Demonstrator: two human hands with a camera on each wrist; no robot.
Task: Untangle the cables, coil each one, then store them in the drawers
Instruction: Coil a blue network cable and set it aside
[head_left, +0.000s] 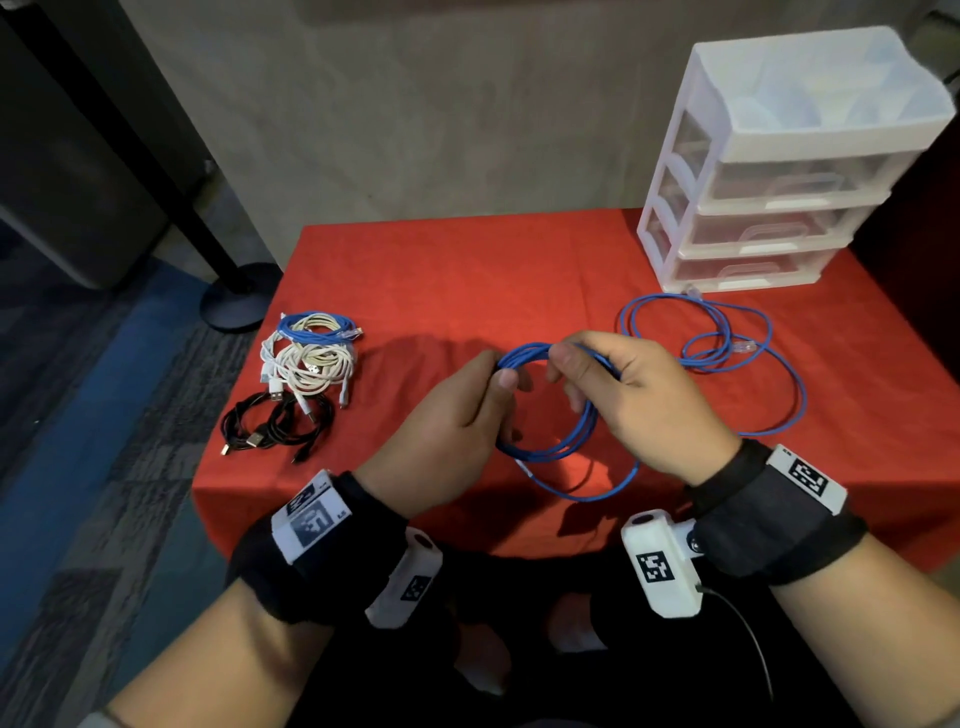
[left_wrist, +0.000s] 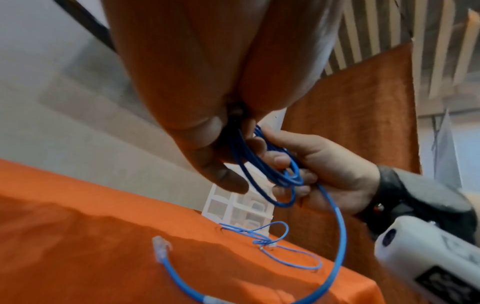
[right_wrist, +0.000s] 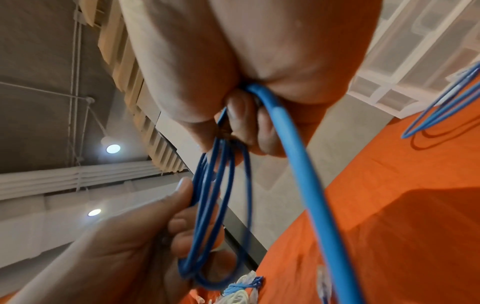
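Red tablecloth (head_left: 467, 270); drawer unit (head_left: 779, 171) far right corner.

The counter (head_left: 467, 270) in front of me is covered by a red cloth that hangs over its near edge. To my left, on the floor, a black pole (head_left: 130, 135) slants down to a round dark base (head_left: 241, 296) just beside the counter's far left corner. The floor there is carpeted in grey with a blue strip (head_left: 78, 415). Behind the counter stands a plain beige wall (head_left: 415, 114). On each of my wrists sits a black strap (head_left: 769, 519) carrying white blocks printed with black-and-white square markers (head_left: 655, 566). Overhead, in the right wrist view, two round ceiling lights (right_wrist: 113, 148) glow beside pale slatted panels (right_wrist: 122, 51).
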